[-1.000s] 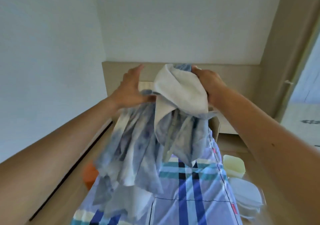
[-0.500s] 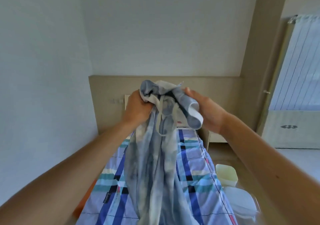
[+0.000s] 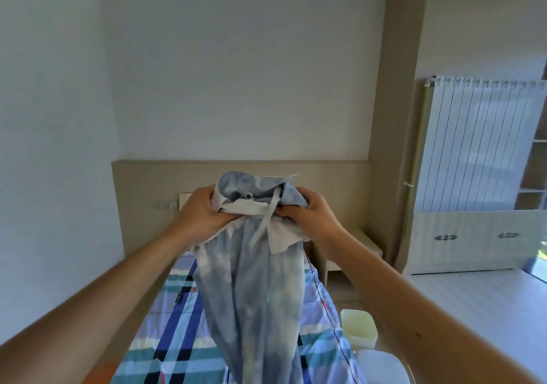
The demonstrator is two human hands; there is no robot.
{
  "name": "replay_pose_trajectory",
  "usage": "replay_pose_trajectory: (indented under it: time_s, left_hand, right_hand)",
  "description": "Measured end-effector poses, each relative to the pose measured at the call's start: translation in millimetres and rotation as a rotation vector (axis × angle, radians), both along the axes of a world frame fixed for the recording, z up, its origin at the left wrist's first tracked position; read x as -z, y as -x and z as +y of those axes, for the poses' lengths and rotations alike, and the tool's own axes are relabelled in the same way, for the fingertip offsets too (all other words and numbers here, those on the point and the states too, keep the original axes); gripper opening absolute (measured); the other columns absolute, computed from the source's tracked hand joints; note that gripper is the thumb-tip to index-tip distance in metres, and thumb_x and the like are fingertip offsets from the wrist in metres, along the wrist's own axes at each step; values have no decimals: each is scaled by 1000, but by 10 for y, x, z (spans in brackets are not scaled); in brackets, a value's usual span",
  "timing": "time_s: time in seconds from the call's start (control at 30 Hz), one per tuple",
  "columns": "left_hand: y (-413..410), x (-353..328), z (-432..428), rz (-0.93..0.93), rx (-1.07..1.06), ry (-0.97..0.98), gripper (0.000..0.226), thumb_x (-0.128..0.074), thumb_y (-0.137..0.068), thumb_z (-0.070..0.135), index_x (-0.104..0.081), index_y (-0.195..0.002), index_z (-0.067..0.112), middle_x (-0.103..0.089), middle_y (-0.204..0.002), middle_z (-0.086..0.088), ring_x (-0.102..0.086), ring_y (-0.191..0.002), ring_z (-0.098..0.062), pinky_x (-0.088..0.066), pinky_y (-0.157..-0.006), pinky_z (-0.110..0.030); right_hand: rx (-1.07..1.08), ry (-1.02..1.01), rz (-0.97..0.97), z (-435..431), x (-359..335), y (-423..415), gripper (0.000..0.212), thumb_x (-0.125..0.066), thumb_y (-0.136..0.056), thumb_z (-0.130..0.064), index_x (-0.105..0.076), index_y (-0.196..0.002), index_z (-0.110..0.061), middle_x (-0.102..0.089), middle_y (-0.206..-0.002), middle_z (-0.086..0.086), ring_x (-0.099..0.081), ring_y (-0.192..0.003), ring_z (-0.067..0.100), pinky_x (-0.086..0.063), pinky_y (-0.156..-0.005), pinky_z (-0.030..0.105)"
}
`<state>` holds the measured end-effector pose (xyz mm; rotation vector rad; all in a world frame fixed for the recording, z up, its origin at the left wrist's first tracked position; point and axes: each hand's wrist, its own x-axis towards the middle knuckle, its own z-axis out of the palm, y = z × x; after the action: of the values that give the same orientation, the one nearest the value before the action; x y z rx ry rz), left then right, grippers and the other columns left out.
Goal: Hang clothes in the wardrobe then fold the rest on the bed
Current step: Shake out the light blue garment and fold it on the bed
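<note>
A bed with a checked cover in blue, teal and white is stretching away from the camera toward a beige headboard panel, which is running along the pale back wall. On the floor at the right of the bed a pale yellow bin is standing, and a white container is sitting just beside it, nearer to the camera. A small bedside table is standing in the corner behind them. Further right, a white cabinet is standing below a white panel with vertical ribs.

Both arms are reaching forward over the bed. The left hand is gripping the left side of the waistband of the trousers, its fingers curling tightly round the bunched cloth. The right hand is gripping the right side in the same way. The two hands are holding the waist near to each other.

The trousers are hanging in the air above the bed, in front of the headboard panel. The cloth is showing a cloudy pattern of light blue and white, and the white inner side is turning out at the waist. A white drawstring is hanging down between the hands. The legs are falling together and leaving the picture at the bottom edge, so I cannot tell if they are touching the bed.
</note>
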<state>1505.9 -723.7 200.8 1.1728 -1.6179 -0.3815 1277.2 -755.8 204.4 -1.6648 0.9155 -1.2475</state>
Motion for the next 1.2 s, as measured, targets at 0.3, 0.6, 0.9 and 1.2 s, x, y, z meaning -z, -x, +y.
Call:
replay_pose_trajectory:
  time_s: [0.3,0.6,0.9,1.2]
  left_hand:
    - [-20,-143,158,61,95,-137,36,-86,-75,39,-72,-105,26,-78,-95,10,-73,-90,-7,-55,-84,-30]
    - [-156,-168,238,266,198,-348,68,-87,-64,52,-72,-113,6,-75,-110,-18,-71,-105,-37,-55,-90,-42]
    - [-326,-289,160,385,-187,-189,32,-55,-98,48,-71,-94,20,-76,-95,-8,-72,-93,-29,-57,-84,-44]
    - [-267,-423,208,522,-256,-75,51,-36,-104,54,-60,-82,15,-65,-84,-8,-63,-84,-24,-48,-77,-38]
  right_hand:
    - [106,-194,-268,-1,-112,66,68,-88,-52,-23,-55,-110,-10,-72,-102,16,-71,-92,30,-59,-86,46]
    - [176,-263,-359,-184,-104,137,19,-68,-86,0,-53,-83,-12,-61,-80,13,-60,-79,27,-56,-74,39]
    - [406,60,-65,-230,-292,136,21,-47,-92,-2,-62,-95,-15,-63,-76,4,-55,-64,18,-45,-56,27]
    - [223,201,-59,-74,-301,-8,22,-56,-99,-40,-55,-101,-18,-57,-70,4,-52,-67,21,-46,-62,32]
